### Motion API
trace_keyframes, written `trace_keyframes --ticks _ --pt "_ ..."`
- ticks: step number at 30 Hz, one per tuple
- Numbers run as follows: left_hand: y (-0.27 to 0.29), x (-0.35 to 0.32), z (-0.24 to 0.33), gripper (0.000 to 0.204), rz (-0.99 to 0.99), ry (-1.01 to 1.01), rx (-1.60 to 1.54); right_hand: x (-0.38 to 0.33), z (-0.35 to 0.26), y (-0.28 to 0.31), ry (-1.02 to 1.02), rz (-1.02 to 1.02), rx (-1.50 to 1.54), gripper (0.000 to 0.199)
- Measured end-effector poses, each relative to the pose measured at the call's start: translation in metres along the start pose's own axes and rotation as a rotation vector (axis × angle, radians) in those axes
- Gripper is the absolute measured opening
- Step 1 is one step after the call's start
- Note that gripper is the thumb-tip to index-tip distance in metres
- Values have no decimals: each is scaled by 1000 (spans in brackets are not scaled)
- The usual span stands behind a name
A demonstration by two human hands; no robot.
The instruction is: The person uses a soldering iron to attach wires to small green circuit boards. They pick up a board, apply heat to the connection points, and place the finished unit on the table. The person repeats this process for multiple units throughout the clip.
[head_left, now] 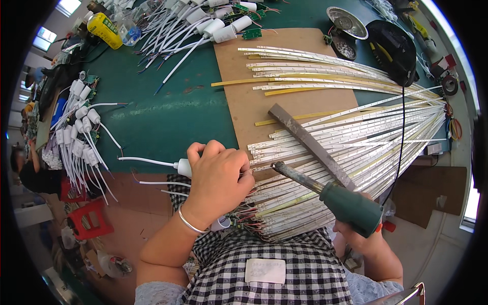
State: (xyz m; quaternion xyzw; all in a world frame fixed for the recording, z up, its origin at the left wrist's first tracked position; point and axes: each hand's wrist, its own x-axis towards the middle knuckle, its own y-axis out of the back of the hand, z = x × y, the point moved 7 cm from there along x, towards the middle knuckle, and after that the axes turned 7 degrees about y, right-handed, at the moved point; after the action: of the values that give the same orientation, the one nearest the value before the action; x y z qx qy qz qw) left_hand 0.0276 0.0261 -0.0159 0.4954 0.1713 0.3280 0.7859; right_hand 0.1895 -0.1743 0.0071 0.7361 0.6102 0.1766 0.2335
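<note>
Left hand [219, 175] is clamping a white cable connector [184, 168] at the LED strips' [325, 152] near ends, right hand [362, 231] is gripping the soldering iron [330, 195]; its tip is risking scorching fingers or neighbouring strips.

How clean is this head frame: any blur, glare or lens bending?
Head view: sharp at centre, with left hand and soldering iron crisp; the fisheye bends the LED strips and green table edge near the black rim; windows at far left and right blow out white; shadows soft.
</note>
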Motion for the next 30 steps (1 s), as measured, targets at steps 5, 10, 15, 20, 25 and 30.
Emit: trace_keyframes --ticks 5,10,15,20,25,30 --pt "1 0 0 8 -2 1 2 3 -3 -1 -13 -10 -16 29" --pt "1 0 0 8 -6 11 2 4 -4 -2 10 -27 -56 28" --pt "3 0 1 9 -2 15 -7 3 -7 -2 67 -11 -105 28" --pt "5 -1 0 10 25 -4 -53 4 -10 -1 100 7 -79 28" --pt "5 -1 0 11 19 -12 -48 3 -9 -2 107 -5 -95 28" --pt "3 0 0 10 9 -16 -26 5 -12 -2 142 -10 -109 30"
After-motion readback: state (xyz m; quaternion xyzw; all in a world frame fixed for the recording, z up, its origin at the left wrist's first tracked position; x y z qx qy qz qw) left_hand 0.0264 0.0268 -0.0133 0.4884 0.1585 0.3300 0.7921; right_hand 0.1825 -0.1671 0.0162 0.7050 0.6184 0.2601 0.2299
